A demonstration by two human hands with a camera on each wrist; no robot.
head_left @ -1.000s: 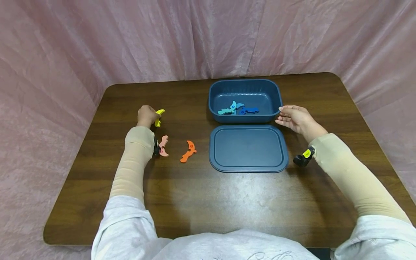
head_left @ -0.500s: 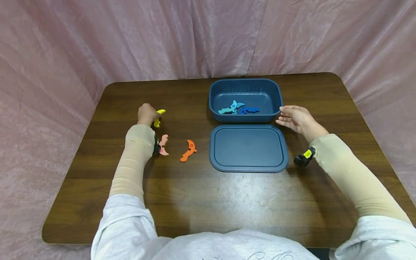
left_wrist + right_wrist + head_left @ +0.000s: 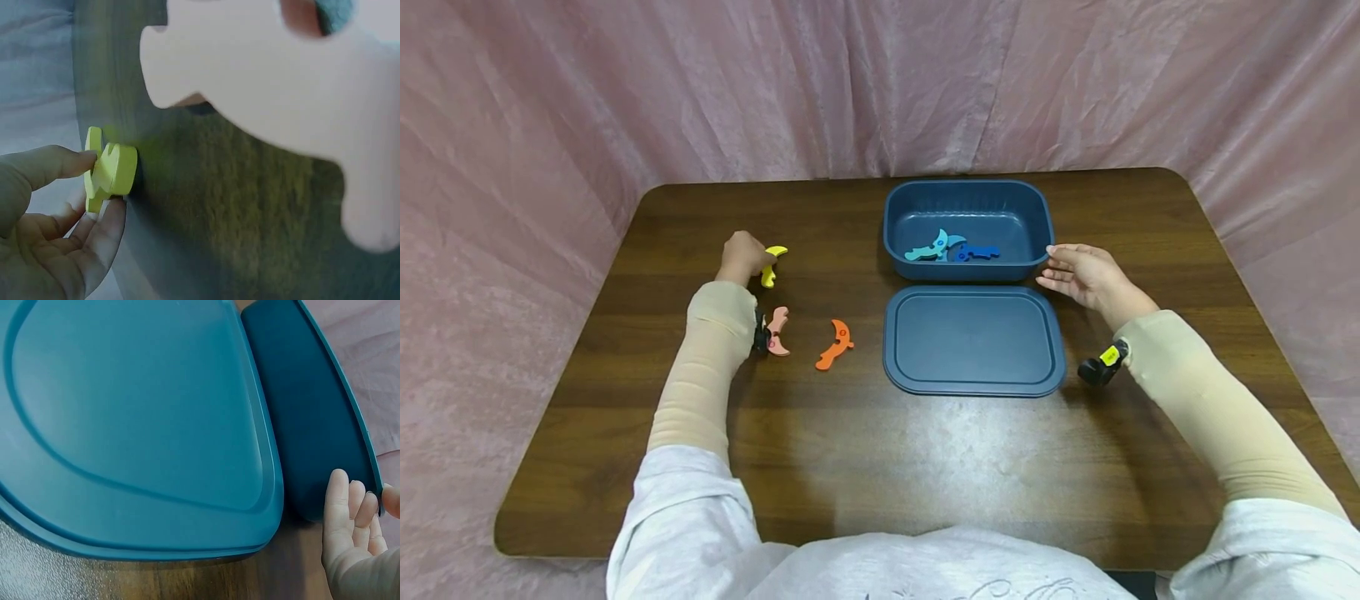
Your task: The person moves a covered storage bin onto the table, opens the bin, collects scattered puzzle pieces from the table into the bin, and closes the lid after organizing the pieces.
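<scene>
Head view: left hand [image 3: 741,257] pinches yellow piece [image 3: 769,263], far left of the blue box [image 3: 967,190]; relaxed right hand [image 3: 1082,273] steadies its right rim.

A: Yellow piece [image 3: 768,265]?

B: Flat yellow foam cut-out, curved with notched edges. In the left wrist view it [image 3: 111,169] stands on edge against the dark wood, pinched between thumb and fingertips of the left hand [image 3: 741,257]. Position: left part of the table, just beyond the pink piece.

A: Blue box [image 3: 967,228]?

B: Dark blue rectangular tub, rounded corners, upright and open, at the far centre-right of the table. The right hand [image 3: 1081,273] touches its near right corner; the right wrist view shows fingers [image 3: 350,515] laid against the outer wall [image 3: 312,419] and rim.
</scene>
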